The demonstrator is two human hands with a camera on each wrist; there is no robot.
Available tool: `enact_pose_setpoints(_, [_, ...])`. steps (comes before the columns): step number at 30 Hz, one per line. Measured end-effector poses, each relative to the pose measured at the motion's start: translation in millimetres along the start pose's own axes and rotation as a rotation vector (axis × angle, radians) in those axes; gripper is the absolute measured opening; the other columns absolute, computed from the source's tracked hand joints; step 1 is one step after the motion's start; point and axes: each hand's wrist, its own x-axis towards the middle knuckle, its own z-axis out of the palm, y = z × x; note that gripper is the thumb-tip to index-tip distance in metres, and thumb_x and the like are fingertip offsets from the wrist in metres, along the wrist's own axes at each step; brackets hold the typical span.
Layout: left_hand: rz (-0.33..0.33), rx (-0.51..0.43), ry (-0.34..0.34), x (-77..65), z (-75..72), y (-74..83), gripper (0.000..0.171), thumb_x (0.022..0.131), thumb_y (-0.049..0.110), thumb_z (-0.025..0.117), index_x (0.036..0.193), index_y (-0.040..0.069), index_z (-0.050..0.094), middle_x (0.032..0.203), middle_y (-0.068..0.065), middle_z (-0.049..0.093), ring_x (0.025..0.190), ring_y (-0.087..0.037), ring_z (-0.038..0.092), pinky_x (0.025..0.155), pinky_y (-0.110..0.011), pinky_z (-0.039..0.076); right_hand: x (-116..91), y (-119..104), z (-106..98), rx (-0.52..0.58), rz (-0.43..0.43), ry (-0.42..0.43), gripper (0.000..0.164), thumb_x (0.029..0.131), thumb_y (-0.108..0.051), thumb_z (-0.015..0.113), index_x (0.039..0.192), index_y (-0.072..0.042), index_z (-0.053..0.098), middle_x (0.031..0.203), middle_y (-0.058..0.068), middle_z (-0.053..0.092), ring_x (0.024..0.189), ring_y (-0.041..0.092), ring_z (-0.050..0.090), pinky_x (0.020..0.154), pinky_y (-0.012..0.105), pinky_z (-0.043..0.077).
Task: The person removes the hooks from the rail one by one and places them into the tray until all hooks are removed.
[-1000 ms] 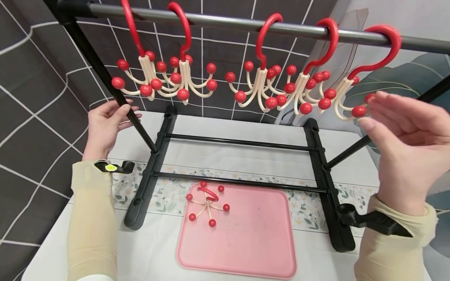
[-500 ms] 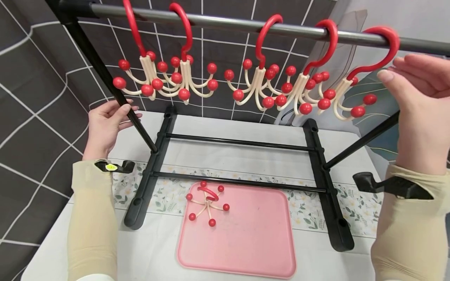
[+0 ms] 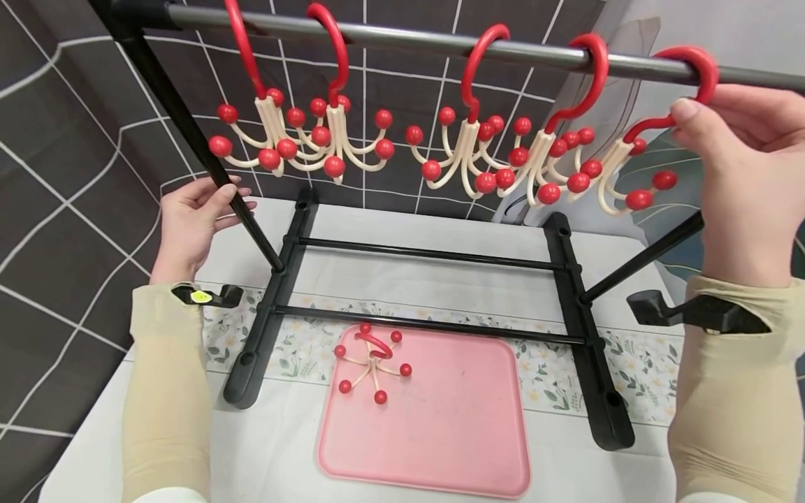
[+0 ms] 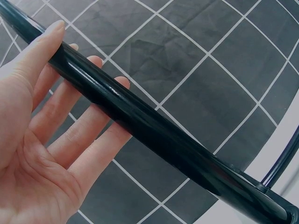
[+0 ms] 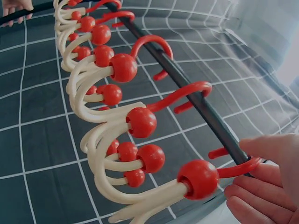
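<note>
My left hand (image 3: pixel 193 218) holds the slanted left post (image 4: pixel 135 112) of a black rack, its thumb in front and fingers behind. At the upper right my right hand (image 3: pixel 751 157) pinches the red hook of the rightmost hanger (image 3: pixel 692 56), which hangs from the top bar (image 3: pixel 409 38). This hanger has cream arms tipped with red balls. In the right wrist view, the thumb and fingers (image 5: pixel 261 196) meet around the hook's outer bend beside the bar. Several like hangers, among them a middle hanger (image 3: pixel 467 150), hang along the bar to the left.
One more hanger (image 3: pixel 372 362) lies on a pink tray (image 3: pixel 453 447) at the table's front. The rack's black feet (image 3: pixel 604 412) and two lower crossbars stand on the white tablecloth (image 3: pixel 264 447). A dark cloth with white grid lines (image 3: pixel 50 293) hangs behind and at left.
My right hand has risen from beside the rightmost hanger's balls to its red hook, and the thumb has come onto it. The left hand stays on the post.
</note>
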Motion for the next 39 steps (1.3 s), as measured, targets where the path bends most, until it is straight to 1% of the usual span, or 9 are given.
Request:
enact_pose_setpoints(2, [0.003,-0.002,-0.002,0.8,0.1,0.0,0.028,0.093,0.001,0.073,0.118,-0.009,0.069,0.097,-0.013,0.075,0.083,-0.021,0.076,0.076,-0.03,0.06,2,-1,0,0.04,0.015,-0.002,0.041,0.076,-0.019,0.092,0.11,-0.003,0.078,0.111,0.01,0.075,0.092,0.016,0.073,0.091,0.019,0.053])
enact_pose_setpoints(6, [0.003,-0.013,-0.003,1.9,0.9,0.2,0.026,0.093,0.002,0.073,0.117,-0.009,0.069,0.097,-0.013,0.075,0.083,-0.021,0.076,0.075,-0.03,0.06,5,-3,0,-0.001,0.028,0.0,0.042,0.076,-0.023,0.091,0.11,-0.004,0.078,0.111,0.009,0.075,0.089,0.013,0.073,0.088,0.018,0.053])
enact_pose_setpoints(13, [0.002,-0.028,-0.004,1.3,1.5,-0.1,0.025,0.093,0.001,0.072,0.116,-0.009,0.069,0.096,-0.013,0.075,0.082,-0.022,0.076,0.075,-0.031,0.06,6,-2,1,0.067,0.043,-0.001,0.04,0.074,-0.017,0.093,0.107,-0.001,0.077,0.108,0.011,0.075,0.086,0.014,0.074,0.084,0.017,0.055])
enact_pose_setpoints(18, [-0.002,-0.023,-0.003,1.0,0.8,-0.1,0.026,0.093,0.001,0.073,0.117,-0.009,0.069,0.097,-0.013,0.075,0.083,-0.021,0.076,0.076,-0.03,0.06,6,-2,0,-0.014,0.041,0.001,0.039,0.078,-0.02,0.09,0.11,-0.004,0.077,0.112,0.009,0.074,0.089,0.013,0.073,0.089,0.018,0.053])
enact_pose_setpoints(22, [-0.002,-0.017,-0.004,1.1,0.8,-0.3,0.027,0.093,0.002,0.073,0.117,-0.009,0.069,0.097,-0.013,0.075,0.083,-0.021,0.076,0.076,-0.03,0.06,3,-2,0,-0.11,0.023,0.014,0.037,0.083,-0.024,0.086,0.114,-0.007,0.076,0.114,0.008,0.073,0.093,0.013,0.072,0.092,0.018,0.052])
enact_pose_setpoints(25, [-0.005,-0.015,-0.004,0.8,0.7,-0.3,0.026,0.093,0.001,0.073,0.117,-0.009,0.069,0.097,-0.013,0.075,0.083,-0.021,0.076,0.076,-0.03,0.06,2,-4,0,-0.13,0.015,0.028,0.037,0.083,-0.025,0.085,0.114,-0.008,0.076,0.114,0.007,0.073,0.092,0.012,0.072,0.092,0.018,0.051])
enact_pose_setpoints(31, [-0.006,-0.02,-0.001,0.5,0.5,0.0,0.027,0.093,0.001,0.073,0.117,-0.009,0.069,0.097,-0.013,0.075,0.083,-0.021,0.076,0.076,-0.03,0.059,4,-10,-6,-0.148,0.061,0.049,0.041,0.083,-0.033,0.083,0.117,-0.012,0.076,0.119,0.004,0.072,0.096,0.008,0.071,0.101,0.018,0.045])
enact_pose_setpoints(36, [-0.002,-0.026,-0.004,0.8,0.4,-0.3,0.027,0.093,0.001,0.073,0.117,-0.009,0.069,0.097,-0.013,0.075,0.082,-0.021,0.076,0.076,-0.03,0.06,9,-6,-12,-0.162,0.018,0.046,0.036,0.088,-0.03,0.079,0.119,-0.012,0.075,0.119,0.005,0.071,0.101,0.01,0.069,0.103,0.019,0.044])
enact_pose_setpoints(39, [-0.004,-0.026,-0.004,0.9,0.4,-0.6,0.027,0.093,0.001,0.073,0.118,-0.009,0.069,0.097,-0.013,0.075,0.082,-0.021,0.076,0.076,-0.03,0.06,11,-4,-15,-0.219,-0.039,0.041,0.032,0.094,-0.027,0.075,0.122,-0.012,0.072,0.119,0.003,0.071,0.104,0.012,0.068,0.105,0.021,0.043])
